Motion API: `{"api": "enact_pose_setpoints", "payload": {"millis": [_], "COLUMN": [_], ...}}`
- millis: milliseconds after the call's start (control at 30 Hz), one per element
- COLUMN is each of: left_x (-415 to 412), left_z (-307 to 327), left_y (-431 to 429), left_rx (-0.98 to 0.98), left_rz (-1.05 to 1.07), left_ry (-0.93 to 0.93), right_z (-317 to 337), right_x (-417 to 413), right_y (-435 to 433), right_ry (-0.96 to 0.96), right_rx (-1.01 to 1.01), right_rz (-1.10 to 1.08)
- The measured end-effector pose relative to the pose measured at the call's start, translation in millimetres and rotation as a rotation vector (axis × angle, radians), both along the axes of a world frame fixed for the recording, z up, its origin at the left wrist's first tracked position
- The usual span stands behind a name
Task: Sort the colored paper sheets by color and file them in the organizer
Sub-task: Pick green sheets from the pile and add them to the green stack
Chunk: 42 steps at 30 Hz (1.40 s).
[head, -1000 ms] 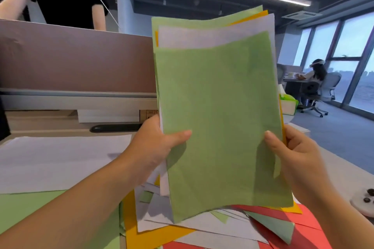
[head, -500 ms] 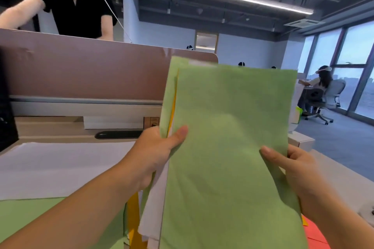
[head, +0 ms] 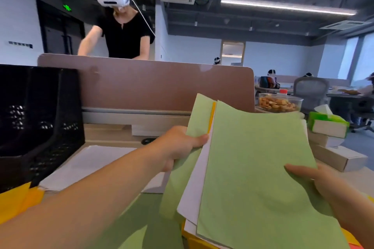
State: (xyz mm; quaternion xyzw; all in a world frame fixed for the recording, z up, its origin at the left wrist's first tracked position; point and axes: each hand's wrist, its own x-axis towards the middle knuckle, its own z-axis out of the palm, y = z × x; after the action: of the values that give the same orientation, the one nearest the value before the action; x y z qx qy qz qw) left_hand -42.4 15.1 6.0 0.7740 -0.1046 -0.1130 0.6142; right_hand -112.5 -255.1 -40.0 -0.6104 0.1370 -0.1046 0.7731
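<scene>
I hold a stack of paper sheets [head: 257, 172] over the desk, tilted flat, with a green sheet on top and white, orange and green sheets fanned out beneath its left side. My left hand [head: 178, 145] grips the stack's left edge, thumb on top. My right hand [head: 319, 184] holds the right edge, thumb pressed on the green top sheet. The black mesh organizer [head: 38, 119] stands at the left of the desk. White sheets [head: 87, 163], a green sheet [head: 145, 220] and orange sheets [head: 18, 200] lie on the desk below my left arm.
A brown desk divider [head: 153, 85] runs behind the desk, with a person in a headset standing beyond it. To the right sit a clear tub of snacks [head: 279, 103], a green tissue box [head: 327, 123] and cardboard boxes [head: 340, 157].
The stack has dropped from upright in front of me to a low, flatter tilt toward the right. My view has swung left and the black organizer has come into sight.
</scene>
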Motion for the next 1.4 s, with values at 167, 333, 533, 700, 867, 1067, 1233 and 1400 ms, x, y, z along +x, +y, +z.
{"api": "enact_pose_setpoints", "payload": {"millis": [167, 333, 533, 700, 867, 1067, 1233, 1400], "left_x": [-17.9, -48.4, -70.9, -64.3, -61.2, -66.0, -68.4, -70.3], "left_z": [-6.6, -51.4, -73.9, -82.1, -107.0, -111.8, -105.3, -104.5], "left_y": [75.4, 128.3, 152.8, 161.9, 153.9, 154.5, 157.9, 155.8], "left_rx": [0.046, 0.051, 0.069, -0.096, -0.073, -0.13, -0.166, -0.28], "left_rz": [0.149, 0.257, 0.387, 0.374, 0.496, 0.526, 0.522, 0.475], "left_ry": [0.034, -0.041, -0.165, 0.028, 0.059, -0.094, -0.202, -0.164], "right_z": [13.7, -7.3, -23.8, -27.6, -42.7, -47.7, -46.1, -43.4], "right_x": [9.0, 5.5, 0.5, -13.5, -16.9, -9.0, -12.3, -15.1], "right_y": [63.9, 131.6, 163.0, 161.4, 159.2, 155.8, 155.6, 154.5], "right_ry": [0.114, 0.163, 0.167, 0.218, 0.265, 0.197, -0.025, -0.018], "right_rx": [-0.035, -0.179, -0.118, -0.072, -0.131, -0.32, -0.357, -0.196], "right_rz": [0.189, 0.275, 0.297, 0.235, 0.173, 0.08, -0.013, 0.159]}}
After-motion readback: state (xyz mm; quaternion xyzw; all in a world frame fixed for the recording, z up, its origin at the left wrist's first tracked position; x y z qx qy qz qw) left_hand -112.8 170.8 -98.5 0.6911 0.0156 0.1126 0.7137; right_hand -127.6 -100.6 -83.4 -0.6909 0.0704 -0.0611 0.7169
